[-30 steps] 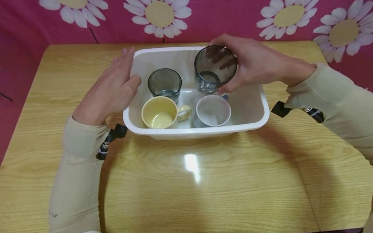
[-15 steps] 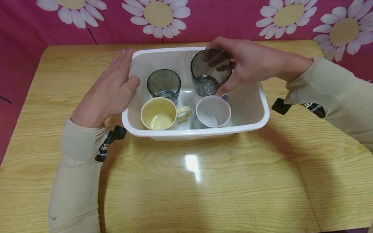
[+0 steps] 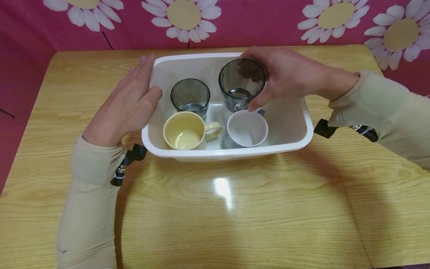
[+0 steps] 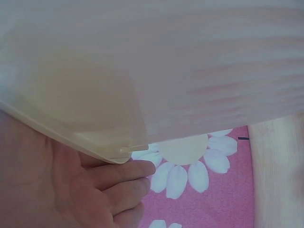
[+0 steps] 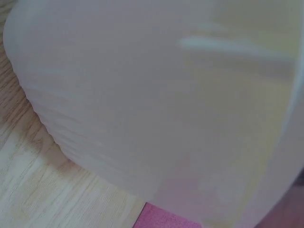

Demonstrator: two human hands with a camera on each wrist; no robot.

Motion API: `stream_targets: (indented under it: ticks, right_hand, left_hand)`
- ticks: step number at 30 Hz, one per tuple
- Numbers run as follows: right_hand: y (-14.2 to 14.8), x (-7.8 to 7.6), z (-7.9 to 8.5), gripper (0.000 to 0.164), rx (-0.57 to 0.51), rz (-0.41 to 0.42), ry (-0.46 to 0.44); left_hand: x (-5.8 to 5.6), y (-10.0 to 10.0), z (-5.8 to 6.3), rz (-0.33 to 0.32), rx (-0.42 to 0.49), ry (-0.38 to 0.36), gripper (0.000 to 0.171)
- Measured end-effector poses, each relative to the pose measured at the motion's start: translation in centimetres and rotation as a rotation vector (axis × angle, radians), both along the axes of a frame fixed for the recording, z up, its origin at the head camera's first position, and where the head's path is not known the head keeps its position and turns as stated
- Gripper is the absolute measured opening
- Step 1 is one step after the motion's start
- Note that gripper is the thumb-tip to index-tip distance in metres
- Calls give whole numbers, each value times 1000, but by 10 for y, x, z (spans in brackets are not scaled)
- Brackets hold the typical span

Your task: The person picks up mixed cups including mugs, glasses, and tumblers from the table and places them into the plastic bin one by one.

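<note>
In the head view, a white plastic basin [image 3: 218, 153] stands on the table. My right hand [image 3: 292, 74] grips a smoked-grey drinking glass [image 3: 236, 99] from its right side, at the basin's back right. My left hand [image 3: 125, 101] holds the basin's left rim, thumb over the edge and fingers stretched along the outside. A second smoked-grey glass [image 3: 198, 108] stands at the basin's back left. A yellow mug [image 3: 174, 129] is in front of it, and a pale mug [image 3: 246, 129] is at front right. The left wrist view shows the left fingers [image 4: 128, 185] by the rim; the right wrist view shows only the basin's outer wall [image 5: 118, 109].
A light wooden table [image 3: 201, 216] lies under the basin. Behind it hangs a pink cloth [image 3: 255, 22] with white daisies. Small black wrist cameras are strapped to both wrists.
The glass in my right hand has moved down and slightly left into the basin. My left hand stays on the rim, and the other glass and mugs keep their places.
</note>
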State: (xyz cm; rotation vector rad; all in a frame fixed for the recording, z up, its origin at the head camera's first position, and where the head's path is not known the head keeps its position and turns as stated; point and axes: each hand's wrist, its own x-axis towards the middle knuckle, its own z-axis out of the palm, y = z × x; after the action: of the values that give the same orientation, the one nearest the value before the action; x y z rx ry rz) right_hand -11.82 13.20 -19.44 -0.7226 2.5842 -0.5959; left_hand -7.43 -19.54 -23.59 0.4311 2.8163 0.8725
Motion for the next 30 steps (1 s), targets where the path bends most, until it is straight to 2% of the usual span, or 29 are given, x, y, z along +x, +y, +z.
stream_targets:
  ticks: [5,13,20,30]
  right_hand:
    - [-5,1,-2,98,26,-28,8]
    - [-15,5,-5,104,132,-130,-17]
    - [-18,6,-9,98,213,-122,45]
    - [-21,4,-11,96,241,-133,27]
  left_hand:
    - [0,0,0,14,2,-10,71]
    - [-1,1,0,20,6,-14,71]
    - [-1,1,0,21,-5,-17,71]
    - [-1,1,1,21,-13,-13,71]
